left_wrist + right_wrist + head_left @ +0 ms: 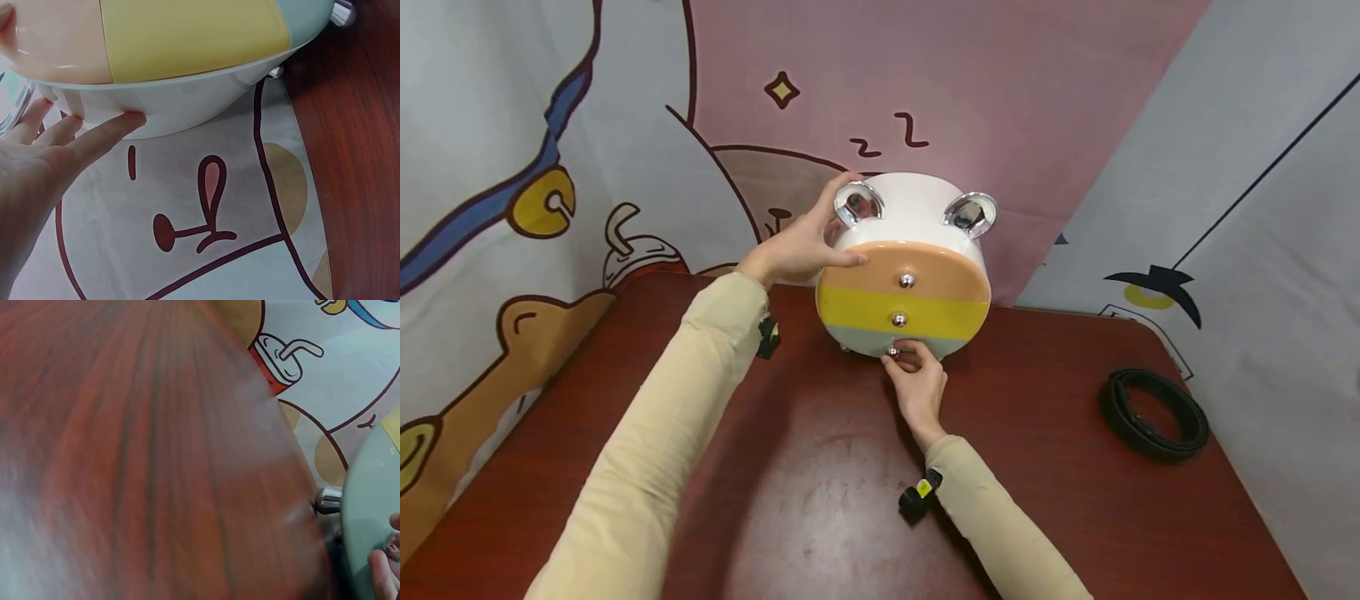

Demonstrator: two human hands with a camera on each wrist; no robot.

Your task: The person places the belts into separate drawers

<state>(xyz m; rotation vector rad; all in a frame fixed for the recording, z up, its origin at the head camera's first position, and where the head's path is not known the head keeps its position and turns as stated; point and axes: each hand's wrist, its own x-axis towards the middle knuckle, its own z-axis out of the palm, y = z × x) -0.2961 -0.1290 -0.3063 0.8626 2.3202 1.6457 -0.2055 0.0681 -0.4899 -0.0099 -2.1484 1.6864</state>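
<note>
A rounded white drawer box (917,196) stands at the table's back, with orange, yellow and pale green drawer fronts, a silver knob on each, and two shiny chrome ears. My left hand (801,242) steadies its upper left side, thumb on the orange front (943,275). In the left wrist view, the fingers (106,131) lie along the white side wall. My right hand (917,387) pinches the bottom knob (892,352) on the pale green drawer front (857,337), which sits flush with the box. Only fingertips (381,575) show in the right wrist view, beside that knob.
A coiled black belt (1153,417) lies on the right of the reddish-brown table (1030,400). Printed cartoon cloth (1000,92) hangs close behind the box and along the sides. Small silver feet (328,500) hold the box above the tabletop.
</note>
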